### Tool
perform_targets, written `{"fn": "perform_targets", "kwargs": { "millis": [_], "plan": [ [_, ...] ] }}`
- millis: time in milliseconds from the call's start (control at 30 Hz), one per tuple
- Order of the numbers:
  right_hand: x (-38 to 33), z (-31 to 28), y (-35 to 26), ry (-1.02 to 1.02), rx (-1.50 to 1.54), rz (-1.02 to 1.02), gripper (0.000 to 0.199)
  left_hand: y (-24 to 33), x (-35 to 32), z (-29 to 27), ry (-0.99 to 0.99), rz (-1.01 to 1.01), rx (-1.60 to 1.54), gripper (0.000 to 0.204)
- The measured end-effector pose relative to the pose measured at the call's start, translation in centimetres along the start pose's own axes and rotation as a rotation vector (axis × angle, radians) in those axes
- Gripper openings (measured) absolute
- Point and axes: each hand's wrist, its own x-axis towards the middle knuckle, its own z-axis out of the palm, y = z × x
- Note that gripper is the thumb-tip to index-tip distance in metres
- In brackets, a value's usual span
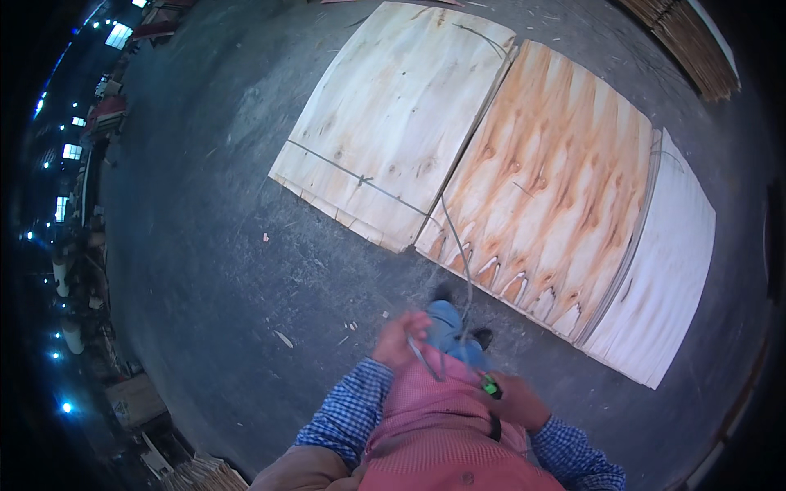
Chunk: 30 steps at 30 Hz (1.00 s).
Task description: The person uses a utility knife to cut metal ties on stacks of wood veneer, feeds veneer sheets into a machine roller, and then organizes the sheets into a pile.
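Head view, hands: the left hand is closed around a thin grey strap; the right hand is closed on a small green-tipped tool at the waist.
Strap: it runs from the left hand up across the floor to the veneer stacks.
Stacks: the pale stack already has a strap crossing it; the reddish stack and white stack lie beside it, apparently unbound.
Progress: judged partway, one stack tied.
Floor: grey concrete floor, scattered chips.
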Motion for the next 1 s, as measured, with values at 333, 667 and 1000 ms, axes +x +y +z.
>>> {"fn": "perform_targets", "kwargs": {
  "millis": [333, 667, 1000],
  "plan": [
    [10.7, 5.3, -11.1, -0.016, 0.084, 0.184, 0.042, 16.0, -2.8, -1.2, -0.170, 0.040, -0.331, 0.040],
    [29.3, 3.8, -20.6, 0.016, 0.053, 0.052, 0.037, 38.3, -8.0, -9.2, -0.098, 0.393, -0.513, 0.026],
    [49.2, -1.2, -15.3, 0.385, -0.053, 0.250, 0.030, 48.8, 17.5, -20.5, 0.594, 0.525, -0.228, 0.016]
  ]
}}
